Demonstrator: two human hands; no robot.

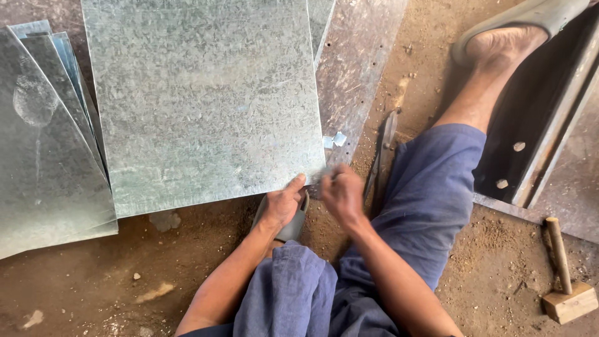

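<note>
My left hand (282, 205) pinches metal sheet (203, 100) corner; right hand (342, 192) clenched beside corner, contents hidden; keep thumb firm, sheet flat

Legwear: blue cloth trousers (430, 187), loose and creased, rolled or cut to end at the knee (faded in patches).
Arms: both forearms bare to the frame edge; no sleeves visible.
Left hand (284, 203): bare, no glove, ring or watch seen.
Right hand (342, 193): bare, likewise unadorned (slightly blurred).
Footwear: grey-green slipper (530, 12) on the far foot; a second of the same colour (293, 228) shows under the left hand.
Lower leg: uncovered below the trouser hem.
</note>
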